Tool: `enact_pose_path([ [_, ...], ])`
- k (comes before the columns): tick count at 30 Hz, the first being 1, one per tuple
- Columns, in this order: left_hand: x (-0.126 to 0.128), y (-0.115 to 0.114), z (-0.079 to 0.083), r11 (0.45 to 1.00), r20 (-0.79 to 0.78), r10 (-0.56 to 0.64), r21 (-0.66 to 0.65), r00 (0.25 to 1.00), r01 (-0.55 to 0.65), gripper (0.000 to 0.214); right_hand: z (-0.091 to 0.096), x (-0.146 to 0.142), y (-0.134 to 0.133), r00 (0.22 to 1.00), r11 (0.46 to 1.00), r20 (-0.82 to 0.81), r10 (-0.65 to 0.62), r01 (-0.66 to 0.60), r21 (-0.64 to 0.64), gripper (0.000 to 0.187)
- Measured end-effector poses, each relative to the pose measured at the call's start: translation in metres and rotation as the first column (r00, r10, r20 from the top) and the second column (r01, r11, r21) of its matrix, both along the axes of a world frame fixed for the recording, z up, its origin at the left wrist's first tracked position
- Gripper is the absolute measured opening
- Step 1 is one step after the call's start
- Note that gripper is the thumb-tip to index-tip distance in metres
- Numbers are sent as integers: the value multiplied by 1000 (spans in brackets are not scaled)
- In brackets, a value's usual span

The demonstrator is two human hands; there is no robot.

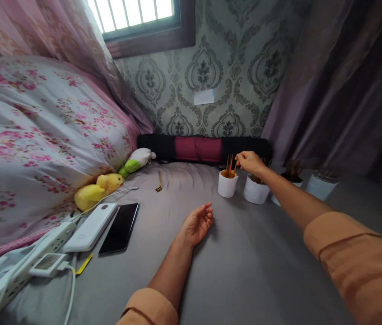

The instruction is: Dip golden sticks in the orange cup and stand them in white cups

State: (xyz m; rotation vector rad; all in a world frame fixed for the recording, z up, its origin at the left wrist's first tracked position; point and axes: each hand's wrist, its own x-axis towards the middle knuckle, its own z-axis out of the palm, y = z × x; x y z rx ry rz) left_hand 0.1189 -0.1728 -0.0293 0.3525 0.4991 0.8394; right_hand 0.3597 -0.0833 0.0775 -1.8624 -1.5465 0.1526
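My right hand (249, 161) is closed in a pinch on a thin brown stick (235, 167) above a small white cup (227, 188). Several more brown sticks (229, 168) stand upright in that cup. Whether the pinched stick still touches the cup's inside I cannot tell. Beside it is a second white cup (256, 192), partly hidden by my right hand and forearm. My left hand (198, 223) rests on the grey sheet (245, 262), palm turned up, fingers loosely curled, holding nothing. Two thin gold-coloured bent rods (159, 183) lie on the sheet farther back.
More wrapped containers with sticks, one a pale cup (321, 186), stand behind my right forearm. To the left are a black phone (119, 229), a white power bank (91, 228), a power strip (25, 266) and a yellow plush toy (96, 192). A rolled dark bundle (197, 149) lies along the wall.
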Motion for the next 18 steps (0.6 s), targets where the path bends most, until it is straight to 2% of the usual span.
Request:
enact_pose_path([
  [18,0,0,-1,1000,14,-3,10,1000,3,12,-10,-2,4,995,1000,-101,27,-28,-11,23],
])
